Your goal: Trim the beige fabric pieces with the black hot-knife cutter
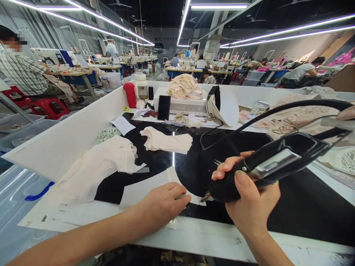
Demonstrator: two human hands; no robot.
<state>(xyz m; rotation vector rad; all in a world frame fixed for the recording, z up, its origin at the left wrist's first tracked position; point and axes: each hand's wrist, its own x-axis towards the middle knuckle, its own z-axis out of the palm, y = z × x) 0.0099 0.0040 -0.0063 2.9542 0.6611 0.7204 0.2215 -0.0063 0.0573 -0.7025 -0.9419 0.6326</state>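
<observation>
My right hand (252, 195) is wrapped around a black handheld tool (266, 166) with a silver panel and a thick cable at its rear. The tool's metal tip (205, 198) points left and meets the right-hand corner of a white fabric piece (146, 188). My left hand (166, 203) rests on that piece with curled fingers, thumb and forefinger close together at its edge; a small greyish thing shows between them, too little to name. Under the fabric lies a glossy black work surface (191, 170). Behind the tool, a pointed metal tip (217, 162) partly shows.
A cream fabric stack (166, 140) lies ahead, and a draped cream pile (102, 162) lies left. Toward the back stand a phone (164, 108), a white box (177, 103), a lamp-like white shade (227, 107) and a red bottle (129, 95). White walls (69, 144) border the table.
</observation>
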